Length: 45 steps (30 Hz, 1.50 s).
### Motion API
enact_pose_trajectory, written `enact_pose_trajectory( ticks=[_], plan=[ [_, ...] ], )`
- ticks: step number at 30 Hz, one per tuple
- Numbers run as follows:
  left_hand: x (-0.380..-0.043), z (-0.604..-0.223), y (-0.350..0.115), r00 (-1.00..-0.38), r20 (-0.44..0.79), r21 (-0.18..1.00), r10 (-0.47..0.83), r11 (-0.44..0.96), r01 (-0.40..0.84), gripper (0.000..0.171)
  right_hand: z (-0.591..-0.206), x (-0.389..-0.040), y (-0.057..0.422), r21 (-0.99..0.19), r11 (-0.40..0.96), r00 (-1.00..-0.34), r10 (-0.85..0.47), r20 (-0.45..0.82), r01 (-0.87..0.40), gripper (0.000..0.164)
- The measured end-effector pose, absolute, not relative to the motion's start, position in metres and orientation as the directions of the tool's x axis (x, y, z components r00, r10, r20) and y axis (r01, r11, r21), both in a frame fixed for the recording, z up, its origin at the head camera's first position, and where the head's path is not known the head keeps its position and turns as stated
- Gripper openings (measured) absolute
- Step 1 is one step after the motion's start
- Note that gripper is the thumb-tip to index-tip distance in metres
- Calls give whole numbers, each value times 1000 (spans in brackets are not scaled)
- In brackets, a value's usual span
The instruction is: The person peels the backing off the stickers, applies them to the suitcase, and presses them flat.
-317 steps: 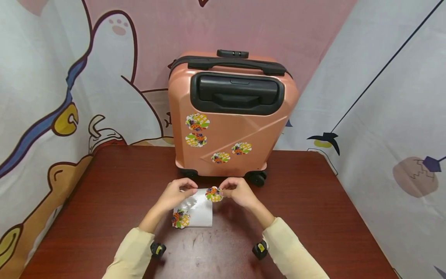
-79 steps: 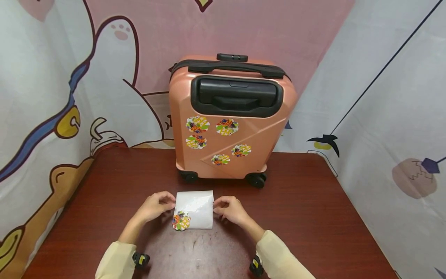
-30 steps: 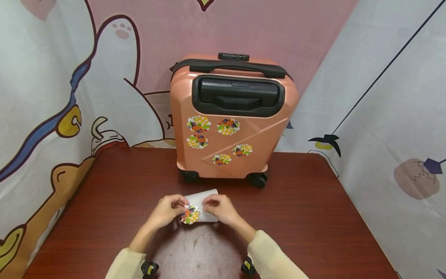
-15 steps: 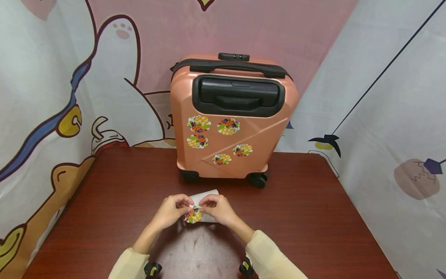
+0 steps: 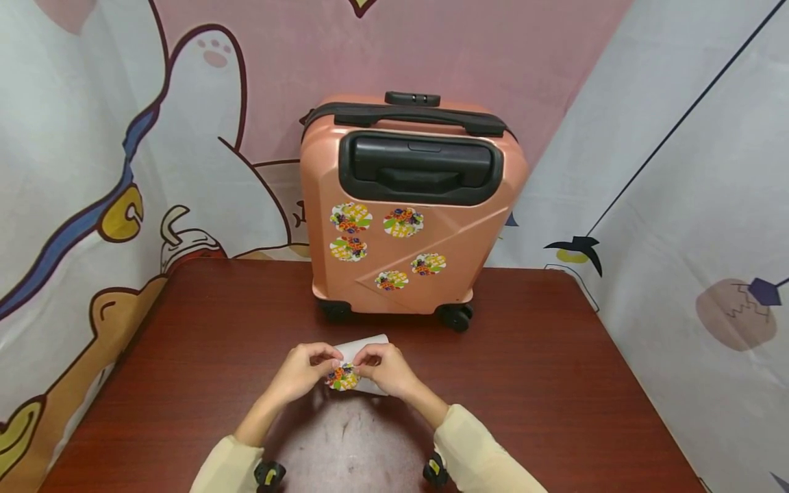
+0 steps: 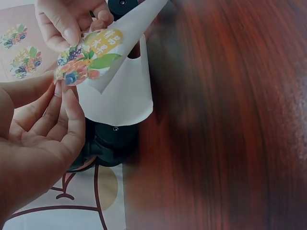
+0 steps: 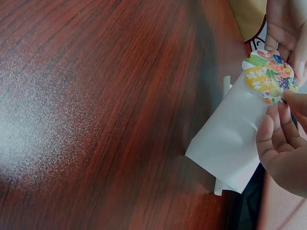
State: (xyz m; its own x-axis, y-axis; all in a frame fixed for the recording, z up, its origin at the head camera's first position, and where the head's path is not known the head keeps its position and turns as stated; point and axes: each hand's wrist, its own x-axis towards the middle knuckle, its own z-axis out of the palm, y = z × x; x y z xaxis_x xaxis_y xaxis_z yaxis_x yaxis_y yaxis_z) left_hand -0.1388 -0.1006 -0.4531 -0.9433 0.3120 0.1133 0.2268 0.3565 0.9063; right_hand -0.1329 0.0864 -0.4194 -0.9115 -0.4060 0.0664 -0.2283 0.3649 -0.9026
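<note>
A round fruit-print sticker (image 5: 342, 378) sits at the corner of a white backing sheet (image 5: 370, 387), raised and curled between both hands. My left hand (image 5: 301, 371) pinches the sticker's left edge with thumb and fingertips. Close beside it, my right hand (image 5: 387, 370) pinches the upper edge of the same sticker. In the left wrist view the sticker (image 6: 90, 56) still lies against the sheet (image 6: 120, 100), whose far part bends round. The right wrist view shows the sticker (image 7: 268, 76) between the fingertips of both hands; how much is peeled I cannot tell.
A pink suitcase (image 5: 456, 233) with a black handle recess stands at the table's back, its black wheels (image 5: 455, 317) on the wood. Several matching stickers (image 5: 403, 222) are on its front. A cartoon-print cloth (image 5: 203, 137) hangs behind and beside the brown table (image 5: 524, 383).
Earlier, my right hand held a loose sticker; a further one now shows on the suitcase's upper middle. Since then the sheet has been lifted and curled, and both hands have closed in on its last sticker.
</note>
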Motion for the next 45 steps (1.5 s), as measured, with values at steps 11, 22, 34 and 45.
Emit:
enact_pose_trajectory(
  ticks=[11,22,34,45],
  plan=[
    [-141,-458,-104,-957,44,937,286,321,139,11,-421,-134,88,-916,336,-899,-434,58,-221,4],
    [-144,-467,-114,-968,37,909,248,394,136,3,-422,-135,97,-921,332,-897,-439,41,-205,2],
    [-144,-474,-125,-979,-18,878,201,471,80,9,-423,-138,110,-918,348,-900,-434,20,-188,5],
    [-143,-468,-121,-992,30,826,126,555,96,7,-420,-140,115,-921,339,-901,-433,30,-194,4]
  ],
)
